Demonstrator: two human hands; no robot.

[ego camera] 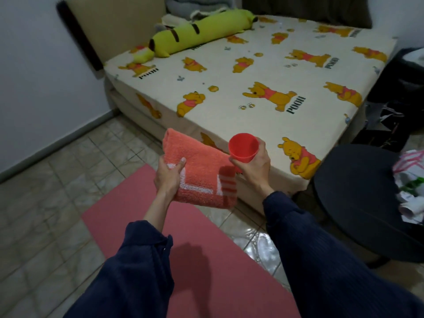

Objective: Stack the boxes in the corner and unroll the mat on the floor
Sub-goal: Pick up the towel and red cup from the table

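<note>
A pink mat (202, 244) lies flat and unrolled on the tiled floor beside the bed, running from under my arms toward the bed. My left hand (168, 175) grips a folded orange towel (202, 173) with white stripes, held above the mat's far end. My right hand (253, 162) holds a red plastic cup (243, 146) upright, just right of the towel and over the bed's near edge. No boxes are in view.
A bed (229, 88) with a bear-print sheet fills the middle, with a long yellow-green plush toy (197, 34) near its head. A dark round chair (367, 203) stands at the right, beside bags and crumpled paper (410, 191). White walls meet at the left.
</note>
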